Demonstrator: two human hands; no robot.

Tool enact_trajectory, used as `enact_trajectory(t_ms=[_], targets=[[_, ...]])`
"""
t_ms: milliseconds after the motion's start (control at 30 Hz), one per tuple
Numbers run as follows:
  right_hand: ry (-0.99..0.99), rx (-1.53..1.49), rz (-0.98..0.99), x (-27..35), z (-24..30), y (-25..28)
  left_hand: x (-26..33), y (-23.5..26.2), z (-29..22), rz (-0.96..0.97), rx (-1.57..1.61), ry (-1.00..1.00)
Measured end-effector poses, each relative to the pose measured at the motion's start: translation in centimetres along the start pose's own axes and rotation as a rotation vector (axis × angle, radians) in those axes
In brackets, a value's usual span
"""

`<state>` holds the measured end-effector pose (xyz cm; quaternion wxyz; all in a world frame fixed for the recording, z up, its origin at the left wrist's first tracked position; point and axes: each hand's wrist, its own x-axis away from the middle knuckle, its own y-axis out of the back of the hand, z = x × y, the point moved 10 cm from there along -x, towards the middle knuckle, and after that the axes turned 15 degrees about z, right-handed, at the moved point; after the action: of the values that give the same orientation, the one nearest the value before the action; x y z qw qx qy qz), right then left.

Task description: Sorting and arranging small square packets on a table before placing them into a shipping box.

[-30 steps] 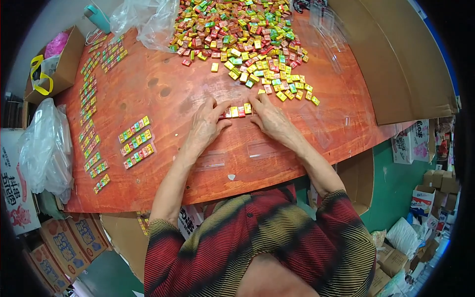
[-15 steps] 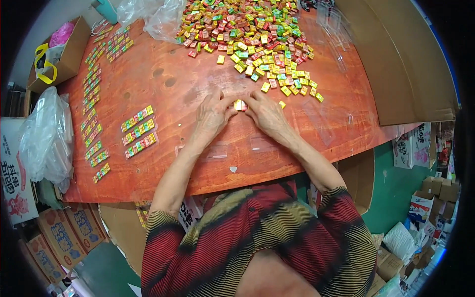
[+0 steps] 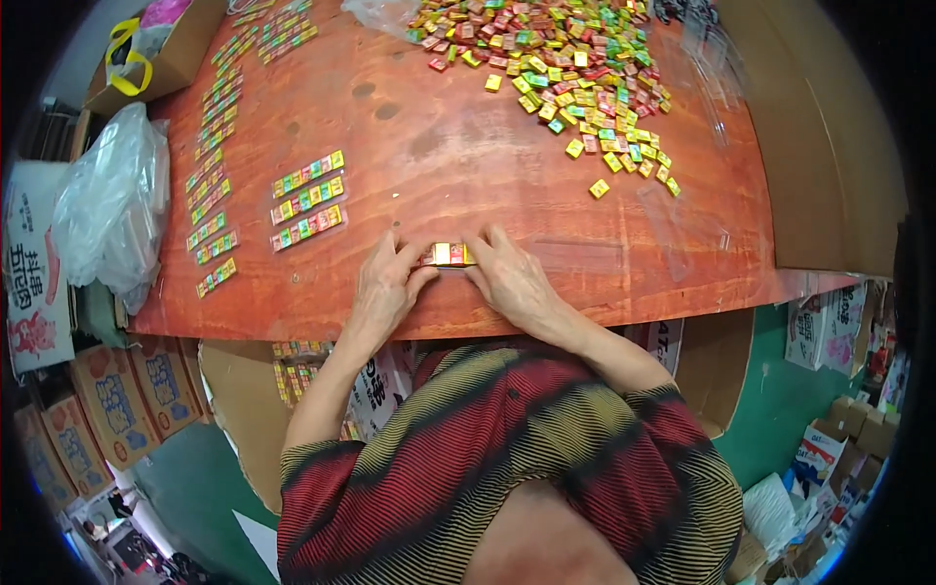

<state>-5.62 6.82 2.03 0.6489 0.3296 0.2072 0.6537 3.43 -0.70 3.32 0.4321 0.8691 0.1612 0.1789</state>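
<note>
- We take the short row of small square wrapped candies, yellow, red and green [image 3: 447, 254], as our landmark; it lies flat on the reddish-brown wooden tabletop [image 3: 458, 166], close to the table's near edge, right in front of us.
- Our left hand [image 3: 385, 283] sits at the row's left end, fingers pressed together, their tips touching or pinching that end.
- Our right hand [image 3: 512, 278] sits at the row's right end in the same way, fingertips closed against it; whether the thumbs grip from below we cannot tell.
- The row's long axis runs left to right, straight between the two sets of fingertips, so each hand bears on one end and neither is nearer than the other.
- Far beyond the row, toward the table's far right, spreads a loose heap of the same bright square candies [image 3: 575, 58], well apart from our hands.
- Beyond the row and to its left lie three finished strips of candies in clear wrap [image 3: 309, 200], side by side.
- Further left of those, a long column of similar strips [image 3: 210, 185] runs along the table's left side.
- Off the table's left edge, left of the row, hangs a crumpled clear plastic bag [image 3: 112, 210].
</note>
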Motion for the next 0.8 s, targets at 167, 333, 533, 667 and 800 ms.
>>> enact_trajectory(t_ms=[167, 333, 533, 667, 800], targets=[[0.084, 0.044, 0.080, 0.2, 0.3, -0.4, 1.2, 0.4, 0.5, -0.085, -0.030, -0.075], [0.078, 0.117, 0.114, -0.3, 0.5, -0.7, 1.5, 0.2, 0.8, -0.142, -0.064, -0.122], [0.037, 0.362, 0.049, -1.1, 1.4, -0.6, 0.8, 1.8, 2.1, -0.201, -0.121, -0.096], [0.004, 0.473, 0.104, -1.6, 2.0, -1.3, -0.1, 1.7, 3.6, -0.094, -0.004, -0.071], [0.046, 0.527, 0.045, -1.9, 2.4, -0.7, 0.0, 2.4, 3.9, -0.106, 0.183, -0.065]])
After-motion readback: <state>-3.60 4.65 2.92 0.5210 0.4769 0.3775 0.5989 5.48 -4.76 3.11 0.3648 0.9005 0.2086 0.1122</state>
